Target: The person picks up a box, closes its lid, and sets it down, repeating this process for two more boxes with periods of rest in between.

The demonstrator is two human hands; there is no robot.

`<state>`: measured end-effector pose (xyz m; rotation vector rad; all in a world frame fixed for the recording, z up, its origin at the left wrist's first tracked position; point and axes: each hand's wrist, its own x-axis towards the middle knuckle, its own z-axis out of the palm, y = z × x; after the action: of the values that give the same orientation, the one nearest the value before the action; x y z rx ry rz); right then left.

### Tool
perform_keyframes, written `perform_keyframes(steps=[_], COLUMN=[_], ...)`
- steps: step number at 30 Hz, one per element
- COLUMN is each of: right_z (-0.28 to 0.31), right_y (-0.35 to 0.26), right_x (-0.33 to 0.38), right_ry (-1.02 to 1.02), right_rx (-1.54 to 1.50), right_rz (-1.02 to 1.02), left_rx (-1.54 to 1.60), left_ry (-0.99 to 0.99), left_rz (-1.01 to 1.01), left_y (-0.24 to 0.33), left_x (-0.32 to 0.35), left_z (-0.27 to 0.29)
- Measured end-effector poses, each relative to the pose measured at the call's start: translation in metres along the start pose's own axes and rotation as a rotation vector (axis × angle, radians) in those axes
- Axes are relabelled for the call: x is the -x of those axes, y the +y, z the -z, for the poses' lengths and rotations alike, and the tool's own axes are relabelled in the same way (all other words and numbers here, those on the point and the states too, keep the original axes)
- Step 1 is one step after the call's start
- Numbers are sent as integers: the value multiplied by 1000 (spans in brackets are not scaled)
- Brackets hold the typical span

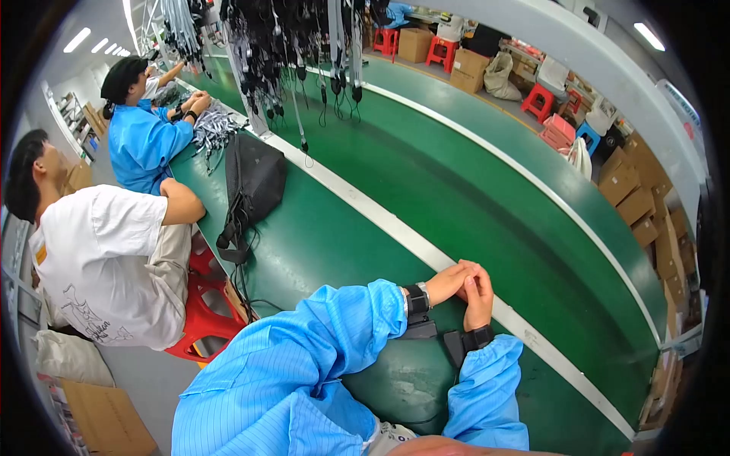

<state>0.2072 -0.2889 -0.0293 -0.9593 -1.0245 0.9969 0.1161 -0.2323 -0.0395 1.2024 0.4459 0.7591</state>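
Note:
My left hand [447, 283] and my right hand [479, 294] meet over the pale metal rail [525, 330] along the worktable. Their fingers are closed and pressed against each other; no object shows between them. Both wrists wear black straps, the left strap [417, 302] and the right strap [478, 337], each with a dark box-like piece beside it. Blue striped sleeves cover my forearms, which rest over the green tabletop [342, 254].
A black bag [256, 178] with cords lies on the table to the left. Beyond it are a pile of grey straps [217, 128] and hanging black cords [293, 53]. A person in white [114, 258] and one in blue [148, 140] sit leftward. A green belt [456, 190] runs alongside.

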Motion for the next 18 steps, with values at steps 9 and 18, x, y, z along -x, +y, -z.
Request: perform_keyframes(steps=[9,18], right_z=[-5,4], right_y=[4,14], right_x=[4,0], right_ry=[46,217], right_rx=[0,60], right_rz=[-4,-102], left_rx=[11,-235], left_ry=[19,88], left_rz=[47,-115], left_y=[2,-2], left_x=[1,-2], left_z=[1,-8])
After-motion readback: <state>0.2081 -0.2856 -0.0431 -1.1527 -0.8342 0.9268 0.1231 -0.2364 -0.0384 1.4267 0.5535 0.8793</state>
